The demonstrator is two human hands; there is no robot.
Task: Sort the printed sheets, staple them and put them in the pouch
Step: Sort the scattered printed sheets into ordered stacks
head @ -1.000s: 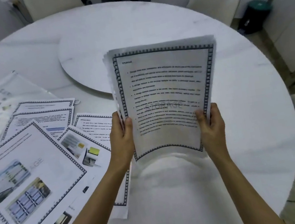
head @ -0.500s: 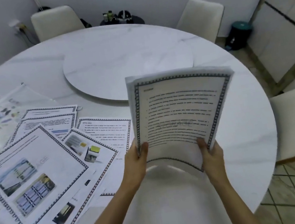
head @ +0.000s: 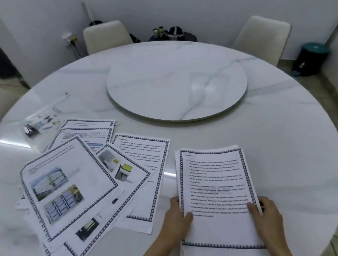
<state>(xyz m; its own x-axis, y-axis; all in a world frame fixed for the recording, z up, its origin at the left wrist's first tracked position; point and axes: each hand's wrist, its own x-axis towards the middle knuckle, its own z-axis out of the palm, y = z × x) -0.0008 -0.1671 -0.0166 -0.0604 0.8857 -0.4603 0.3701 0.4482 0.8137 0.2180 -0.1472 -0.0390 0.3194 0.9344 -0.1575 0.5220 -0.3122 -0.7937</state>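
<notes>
A clear pouch (head: pixel 45 124) lies flat at the far left of the round white table (head: pixel 276 132), with a small dark object (head: pixel 29 130) and some coloured bits inside that are too blurred to make out. Just right of it, loose printed sheets (head: pixel 70 184) with patterned borders are fanned out and overlapping, several showing photos. Further right, a squared-up stack of sheets (head: pixel 217 200) lies on the table near the front edge, its top page all text. The left hand (head: pixel 175 218) grips the stack's left edge, thumb on top; the right hand (head: pixel 266 212) grips the right edge the same way. A raised turntable (head: pixel 176 86) sits at the table's centre. Cream chairs (head: pixel 104 37) ring the table, and a dark bin (head: pixel 308 59) stands by the white wall at right.
</notes>
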